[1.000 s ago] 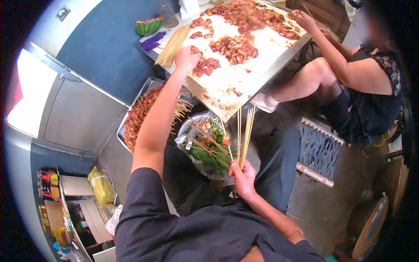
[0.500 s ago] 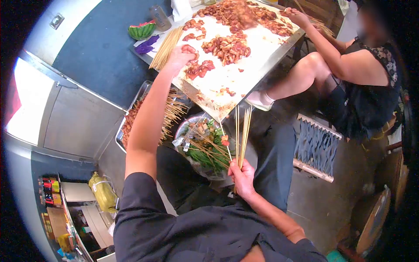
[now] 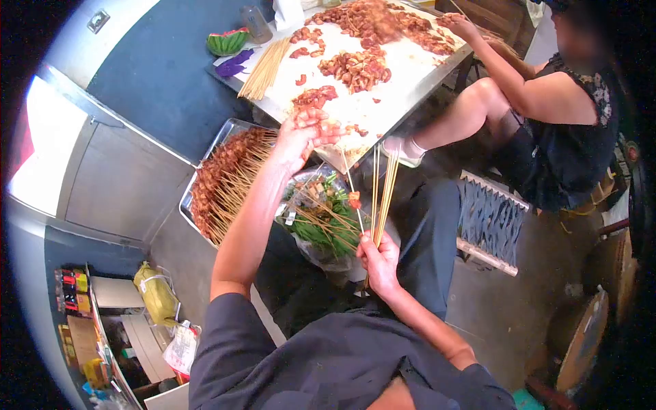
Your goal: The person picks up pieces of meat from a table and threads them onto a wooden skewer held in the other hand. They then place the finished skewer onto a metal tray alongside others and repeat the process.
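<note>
My right hand [image 3: 380,261] is closed around several bamboo skewers [image 3: 388,184], which point up and away from me. One skewer stands apart to their left, with red meat chunks [image 3: 354,200] threaded on it. My left hand [image 3: 301,139] is over the table's near corner, just below a small heap of marinated meat [image 3: 316,96]. Its fingers are bent together and slightly blurred, so whatever they hold cannot be made out. Below both hands, a bowl of leafy greens and loose sticks [image 3: 321,225] sits between my legs.
A metal tray [image 3: 186,205] of meat skewers stands left of my forearm. On the white table [image 3: 290,102] are larger meat piles [image 3: 355,68], a bundle of bare skewers [image 3: 265,68] and a watermelon piece [image 3: 227,42]. A co-worker [image 3: 560,102] sits at right beside a low woven stool [image 3: 492,222].
My left hand has come away from beside the meat heap, moving down and right toward the skewers. My right hand keeps its hold, nearly still. The tray of skewers shows more fully.
</note>
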`<action>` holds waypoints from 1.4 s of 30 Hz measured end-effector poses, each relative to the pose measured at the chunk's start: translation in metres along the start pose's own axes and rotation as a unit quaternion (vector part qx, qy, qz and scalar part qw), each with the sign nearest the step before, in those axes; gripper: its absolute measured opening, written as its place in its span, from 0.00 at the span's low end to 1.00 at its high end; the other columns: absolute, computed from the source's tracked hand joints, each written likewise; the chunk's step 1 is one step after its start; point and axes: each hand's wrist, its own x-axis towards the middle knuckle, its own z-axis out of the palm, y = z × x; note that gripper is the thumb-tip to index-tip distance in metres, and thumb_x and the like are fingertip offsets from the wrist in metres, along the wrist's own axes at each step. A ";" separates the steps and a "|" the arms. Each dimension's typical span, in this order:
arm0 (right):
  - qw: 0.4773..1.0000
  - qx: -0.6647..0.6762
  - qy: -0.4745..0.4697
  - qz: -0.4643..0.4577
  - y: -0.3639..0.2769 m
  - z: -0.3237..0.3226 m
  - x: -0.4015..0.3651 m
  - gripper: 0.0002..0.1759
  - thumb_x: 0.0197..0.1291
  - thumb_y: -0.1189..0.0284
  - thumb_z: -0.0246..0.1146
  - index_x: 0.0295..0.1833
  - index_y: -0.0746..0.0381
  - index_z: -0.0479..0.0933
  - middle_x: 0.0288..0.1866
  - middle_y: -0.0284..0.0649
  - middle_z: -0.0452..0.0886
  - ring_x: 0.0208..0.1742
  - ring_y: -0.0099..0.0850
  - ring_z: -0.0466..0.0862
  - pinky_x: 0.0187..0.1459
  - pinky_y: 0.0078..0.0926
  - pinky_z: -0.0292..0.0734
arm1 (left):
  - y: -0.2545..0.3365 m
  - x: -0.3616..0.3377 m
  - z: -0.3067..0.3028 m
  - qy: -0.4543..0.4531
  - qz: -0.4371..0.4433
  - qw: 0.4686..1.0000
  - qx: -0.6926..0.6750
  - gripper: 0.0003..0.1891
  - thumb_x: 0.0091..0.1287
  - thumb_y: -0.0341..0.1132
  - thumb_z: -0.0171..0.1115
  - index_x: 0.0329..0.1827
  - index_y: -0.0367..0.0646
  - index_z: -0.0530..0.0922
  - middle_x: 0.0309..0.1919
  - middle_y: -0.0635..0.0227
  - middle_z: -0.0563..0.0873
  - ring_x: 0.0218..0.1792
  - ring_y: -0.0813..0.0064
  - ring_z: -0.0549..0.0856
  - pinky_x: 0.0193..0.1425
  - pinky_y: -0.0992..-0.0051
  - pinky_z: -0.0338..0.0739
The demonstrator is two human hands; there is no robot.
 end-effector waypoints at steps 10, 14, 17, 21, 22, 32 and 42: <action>1.000 0.003 -0.010 0.010 0.000 -0.004 -0.007 0.02 0.63 0.74 0.56 0.39 0.59 0.72 0.20 0.28 0.72 0.19 0.14 0.66 0.19 0.13 0.59 | -0.020 -0.038 0.011 0.000 -0.012 0.998 -0.057 0.10 0.64 0.19 0.47 0.45 0.33 0.73 0.35 0.59 0.82 0.37 0.58 0.85 0.42 0.63 0.83; 1.000 -0.014 -0.022 0.013 0.005 -0.001 -0.009 0.02 0.63 0.74 0.56 0.38 0.60 0.72 0.20 0.28 0.72 0.19 0.15 0.66 0.20 0.14 0.60 | -0.026 -0.041 0.014 -0.017 0.013 0.993 -0.115 0.11 0.63 0.19 0.46 0.45 0.35 0.73 0.37 0.56 0.82 0.41 0.56 0.85 0.45 0.62 0.82; 0.999 -0.014 -0.023 0.020 0.003 0.000 -0.010 0.02 0.63 0.74 0.55 0.39 0.60 0.73 0.21 0.28 0.72 0.20 0.15 0.67 0.20 0.14 0.60 | -0.030 -0.040 0.013 0.003 0.033 0.993 -0.111 0.11 0.62 0.18 0.46 0.44 0.36 0.73 0.38 0.54 0.82 0.41 0.54 0.84 0.46 0.60 0.82; 0.999 -0.015 -0.026 0.024 0.005 -0.003 -0.011 0.02 0.63 0.73 0.56 0.39 0.60 0.72 0.21 0.28 0.72 0.20 0.15 0.67 0.20 0.14 0.60 | -0.035 -0.036 0.007 0.068 0.059 0.987 -0.129 0.11 0.61 0.17 0.46 0.44 0.35 0.73 0.37 0.52 0.82 0.42 0.53 0.84 0.46 0.59 0.82; 0.999 -0.015 -0.027 0.025 0.006 -0.003 -0.011 0.02 0.63 0.73 0.56 0.39 0.60 0.72 0.21 0.28 0.72 0.20 0.15 0.67 0.20 0.14 0.60 | -0.035 -0.035 0.006 0.087 0.068 0.986 -0.126 0.12 0.60 0.16 0.46 0.44 0.35 0.73 0.38 0.52 0.82 0.42 0.53 0.84 0.46 0.59 0.82; 0.997 -0.053 -0.026 0.049 0.004 -0.002 -0.009 0.04 0.64 0.71 0.55 0.36 0.59 0.72 0.19 0.27 0.71 0.17 0.14 0.65 0.18 0.14 0.59 | -0.032 -0.042 0.008 0.071 0.078 0.991 -0.085 0.11 0.60 0.16 0.48 0.45 0.35 0.71 0.41 0.48 0.82 0.40 0.54 0.84 0.45 0.60 0.83; 0.998 -0.033 -0.034 0.047 0.006 -0.005 -0.009 0.04 0.63 0.71 0.56 0.37 0.59 0.72 0.19 0.28 0.72 0.17 0.14 0.65 0.17 0.13 0.58 | -0.024 -0.048 0.010 0.073 0.066 0.994 -0.037 0.07 0.61 0.19 0.53 0.41 0.37 0.71 0.37 0.49 0.83 0.36 0.58 0.85 0.40 0.64 0.83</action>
